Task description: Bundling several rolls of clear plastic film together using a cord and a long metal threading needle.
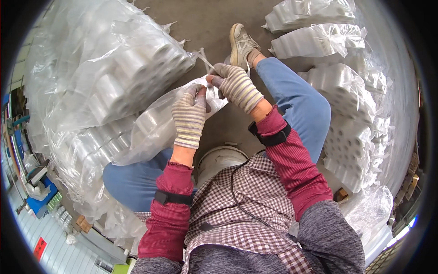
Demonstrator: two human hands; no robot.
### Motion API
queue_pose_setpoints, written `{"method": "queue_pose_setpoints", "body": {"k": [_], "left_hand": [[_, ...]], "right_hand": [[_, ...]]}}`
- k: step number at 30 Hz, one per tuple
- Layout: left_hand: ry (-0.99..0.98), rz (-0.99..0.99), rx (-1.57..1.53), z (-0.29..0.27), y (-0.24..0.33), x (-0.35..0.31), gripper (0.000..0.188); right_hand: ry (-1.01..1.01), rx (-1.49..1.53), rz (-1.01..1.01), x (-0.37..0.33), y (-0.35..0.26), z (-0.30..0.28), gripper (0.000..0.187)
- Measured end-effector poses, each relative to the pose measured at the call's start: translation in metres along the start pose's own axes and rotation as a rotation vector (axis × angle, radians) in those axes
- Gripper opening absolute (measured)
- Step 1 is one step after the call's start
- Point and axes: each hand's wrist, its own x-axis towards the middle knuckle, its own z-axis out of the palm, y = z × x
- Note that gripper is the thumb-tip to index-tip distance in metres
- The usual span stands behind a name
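Both my hands wear striped knit gloves with greyish fingers. My left hand [189, 112] is closed on the gathered edge of a clear plastic bag [153, 121], which spreads down over my left thigh. Close beside it, my right hand [236, 86] pinches the bag's bunched mouth; a twisted plastic strip [205, 60] sticks up past its fingers. The exact grip of the fingertips is partly hidden. Left of the hands rises a large clear bag of whitish cylinders [132, 75] with open ends. More wrapped cylinders [102, 144] lie below it.
On the right stand several plastic-wrapped bundles of cylinders [349, 139], stacked along a clear plastic sheet. A white bucket [221, 160] is between my legs. My shoe [241, 45] rests on the grey floor ahead. A blue object [41, 196] sits at the far left.
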Motion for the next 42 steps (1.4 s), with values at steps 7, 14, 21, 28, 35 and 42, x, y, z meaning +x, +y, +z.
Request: {"method": "queue_pose_setpoints", "body": {"k": [7,14,21,28,35,42], "left_hand": [[0.090,0.142,0.003,0.008,-0.018,-0.002,0.017],[0.061,0.094,-0.163,-0.004,-0.005,-0.009,0.013],[-0.125,0.053,-0.024,-0.015,0.006,-0.009,0.018],[-0.226,-0.563,-0.522,-0.053,0.002,-0.002,0.016],[-0.581,-0.109,-0.195,-0.081,0.008,0.033,0.021],[-0.625,-0.432,-0.662,-0.053,0.000,0.036,0.020]], "right_hand": [[-0.019,0.427,0.523,-0.014,0.015,0.010,0.021],[-0.084,0.477,0.495,-0.026,0.009,0.005,0.018],[0.033,0.574,0.401,-0.024,0.008,0.014,0.013],[0.130,0.266,0.574,-0.063,0.031,-0.006,0.026],[-0.010,1.166,0.162,-0.034,0.027,0.017,0.039],[0.041,1.525,0.514,-0.014,0.052,0.024,0.040]]}}
